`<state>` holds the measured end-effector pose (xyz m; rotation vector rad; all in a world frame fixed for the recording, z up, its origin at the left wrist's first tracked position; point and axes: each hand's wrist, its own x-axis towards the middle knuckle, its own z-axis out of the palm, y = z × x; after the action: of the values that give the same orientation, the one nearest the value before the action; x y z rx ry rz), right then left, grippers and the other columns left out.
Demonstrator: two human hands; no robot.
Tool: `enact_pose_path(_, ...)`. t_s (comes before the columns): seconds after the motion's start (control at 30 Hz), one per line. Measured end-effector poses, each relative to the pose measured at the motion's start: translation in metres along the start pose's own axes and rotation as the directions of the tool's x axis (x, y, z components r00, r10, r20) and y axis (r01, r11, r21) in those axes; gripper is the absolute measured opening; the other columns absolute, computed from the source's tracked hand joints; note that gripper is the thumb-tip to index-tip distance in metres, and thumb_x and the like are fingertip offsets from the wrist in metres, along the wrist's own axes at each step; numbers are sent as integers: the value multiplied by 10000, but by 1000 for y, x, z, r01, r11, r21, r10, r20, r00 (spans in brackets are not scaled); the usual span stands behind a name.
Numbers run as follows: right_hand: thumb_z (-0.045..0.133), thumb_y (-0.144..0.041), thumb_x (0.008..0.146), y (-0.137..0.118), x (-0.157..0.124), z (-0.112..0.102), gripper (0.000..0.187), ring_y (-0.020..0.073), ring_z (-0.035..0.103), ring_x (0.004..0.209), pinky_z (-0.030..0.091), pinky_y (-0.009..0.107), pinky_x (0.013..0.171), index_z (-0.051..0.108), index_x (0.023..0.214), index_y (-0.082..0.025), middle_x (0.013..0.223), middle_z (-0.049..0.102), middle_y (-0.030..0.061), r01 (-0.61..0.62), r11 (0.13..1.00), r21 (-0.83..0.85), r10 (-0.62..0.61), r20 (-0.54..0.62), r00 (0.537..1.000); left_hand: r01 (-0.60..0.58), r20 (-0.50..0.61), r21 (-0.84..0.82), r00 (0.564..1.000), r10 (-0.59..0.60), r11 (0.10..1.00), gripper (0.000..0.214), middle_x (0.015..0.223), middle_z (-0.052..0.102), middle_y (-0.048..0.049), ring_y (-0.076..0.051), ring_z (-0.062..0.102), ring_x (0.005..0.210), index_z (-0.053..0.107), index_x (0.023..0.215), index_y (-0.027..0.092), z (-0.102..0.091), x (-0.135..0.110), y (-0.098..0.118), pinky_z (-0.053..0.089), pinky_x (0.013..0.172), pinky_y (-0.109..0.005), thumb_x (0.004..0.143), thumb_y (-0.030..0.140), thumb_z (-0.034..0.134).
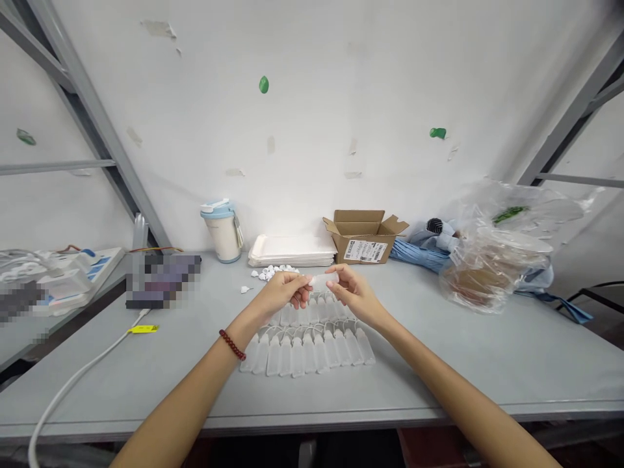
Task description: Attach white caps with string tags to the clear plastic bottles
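Note:
My left hand [284,290] and my right hand [351,289] meet above the grey table [439,351], both pinching one small translucent plastic bottle [322,281] between their fingertips. The bottle lies sideways between the two hands. Below them, several like bottles [307,348] lie in rows on the table. A red bead bracelet [232,344] sits on my left wrist. A small heap of white caps [273,271] lies just behind my left hand, with one loose cap [245,290] beside it.
At the back stand a blue-lidded cup [221,231], a stack of white trays [290,250], an open cardboard box [364,235], blue cloth [419,250] and a clear plastic bag [497,250]. A white cable [82,370] with a yellow tag [144,329] runs on the left.

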<state>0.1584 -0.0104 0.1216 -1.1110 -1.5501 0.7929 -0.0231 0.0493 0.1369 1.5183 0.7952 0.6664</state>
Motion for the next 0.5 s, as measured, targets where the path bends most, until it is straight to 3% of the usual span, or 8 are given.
enact_pose_path(0.13,534,-432,809,4,1,1,308,102,456,531,369,236,499,546,964,-166,623,485,-30,3,1000,-1,-3,-28,1000,31,1,-35,1000,-31,999,311,553,561,0,-86,512,471,588,641,123,-2,2,-4,407,479,-211,732,418,618)
enact_pose_path(0.37,512,-472,811,5,2,1,307,100,436,471,356,239,487,540,807,-167,540,480,-40,-34,999,36,36,-53,998,-148,-60,0,987,148,989,263,588,591,-5,-86,515,501,572,619,132,1,1,-2,410,498,-211,709,366,652)
enact_pose_path(0.5,514,-478,806,2,1,2,317,102,433,468,346,238,479,543,780,-163,531,472,-40,-40,999,37,42,-56,998,-161,-31,10,986,161,987,247,635,608,-16,-96,536,530,586,666,129,1,-1,-1,412,497,-212,719,362,648)
